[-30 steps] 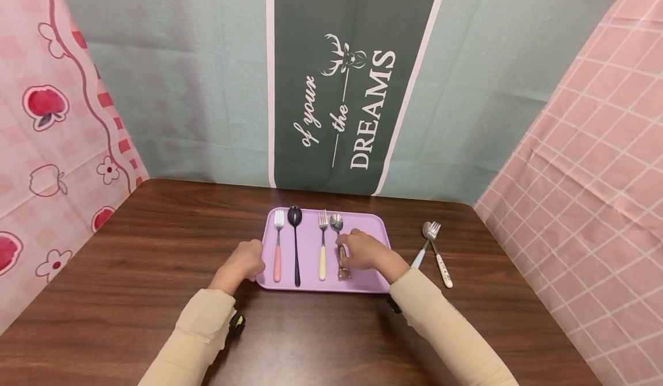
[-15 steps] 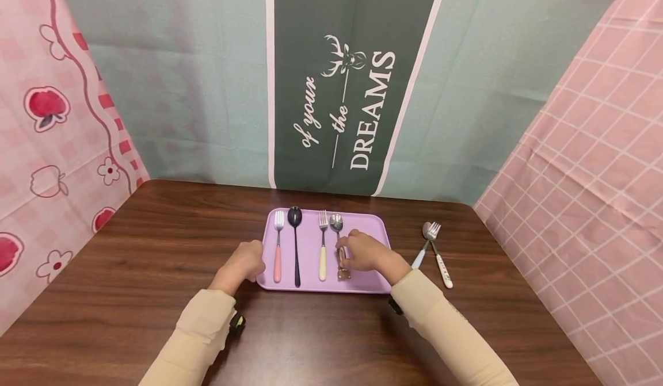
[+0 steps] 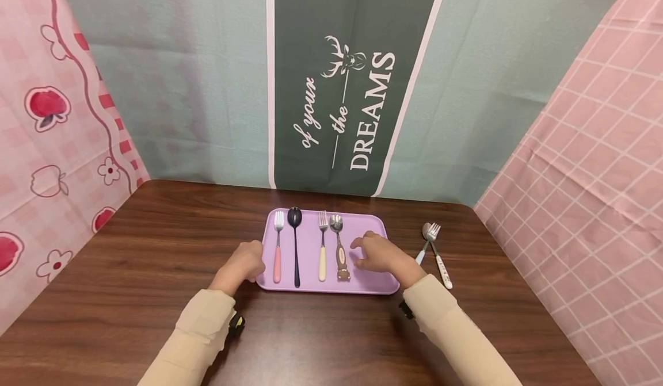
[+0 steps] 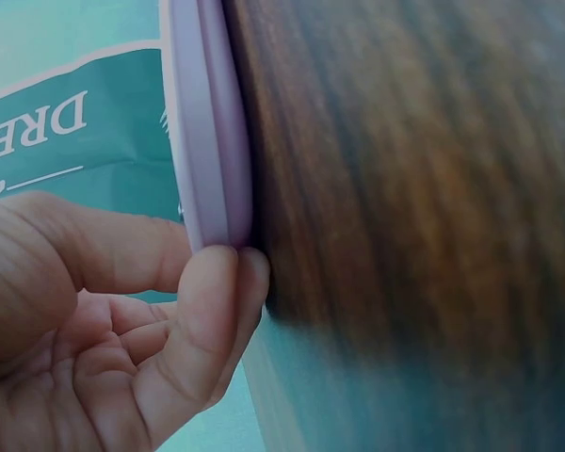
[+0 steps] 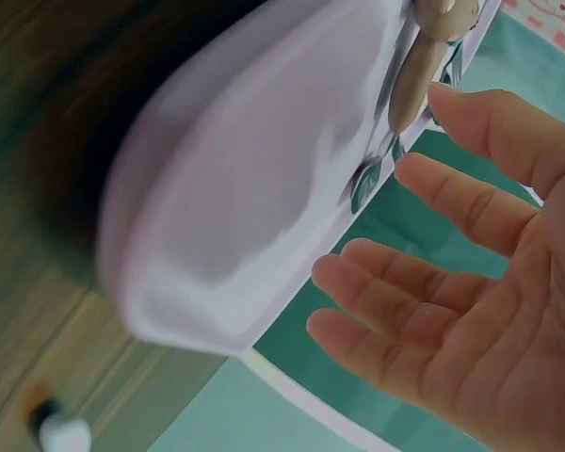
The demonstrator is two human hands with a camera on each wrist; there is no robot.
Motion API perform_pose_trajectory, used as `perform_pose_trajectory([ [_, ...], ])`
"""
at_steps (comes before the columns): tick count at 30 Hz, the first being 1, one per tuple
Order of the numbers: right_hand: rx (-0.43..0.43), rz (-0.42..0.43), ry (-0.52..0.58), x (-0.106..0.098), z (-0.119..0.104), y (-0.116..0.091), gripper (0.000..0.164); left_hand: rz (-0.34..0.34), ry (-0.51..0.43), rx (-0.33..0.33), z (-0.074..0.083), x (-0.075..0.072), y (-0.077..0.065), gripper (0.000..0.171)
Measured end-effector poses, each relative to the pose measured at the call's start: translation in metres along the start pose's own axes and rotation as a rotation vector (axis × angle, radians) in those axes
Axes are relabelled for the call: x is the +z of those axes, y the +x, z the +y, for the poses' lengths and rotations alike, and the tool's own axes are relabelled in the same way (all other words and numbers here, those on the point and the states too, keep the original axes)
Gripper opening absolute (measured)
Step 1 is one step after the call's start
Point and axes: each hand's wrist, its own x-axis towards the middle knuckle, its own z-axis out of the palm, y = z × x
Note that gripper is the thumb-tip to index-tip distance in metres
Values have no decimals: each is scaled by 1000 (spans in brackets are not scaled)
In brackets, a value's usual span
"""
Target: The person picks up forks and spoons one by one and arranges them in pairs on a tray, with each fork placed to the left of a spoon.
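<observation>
A lilac tray holds a row of cutlery. From the left lie a pink-handled fork, a black spoon, a cream-handled fork and a spoon with a brown bear handle. My left hand grips the tray's left rim; the left wrist view has the thumb on one face of the lilac rim and fingers on the other. Over the tray's right part, my right hand is spread with nothing in it, just right of the bear spoon. The right wrist view gives its parted fingers.
Right of the tray, on the brown wooden table, a blue-handled spoon lies crossed with a white-handled fork. Fabric hangings stand behind the table, including a green banner, and pink cloth borders the right side.
My right hand has let go of the bear-handled spoon and moved a little right, its fingers opening. The spoon stays on the tray. The left hand has kept its grip on the rim.
</observation>
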Motion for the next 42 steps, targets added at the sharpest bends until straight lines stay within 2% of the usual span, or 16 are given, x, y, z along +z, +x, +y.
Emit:
perform_pose_trajectory([
  [9,52,29,6,-1,19,-14,36,-18,2,-15,0,1,3,9],
  [15,87,40,14,-3,32,-23,35,-3,27,8,1,0,-1,8],
  [29,224,26,11,-3,61,-39,37,-4,42,6,2,0,0,7],
  [42,258,25,-25,-3,82,-49,35,-10,35,-3,2,0,1,6],
])
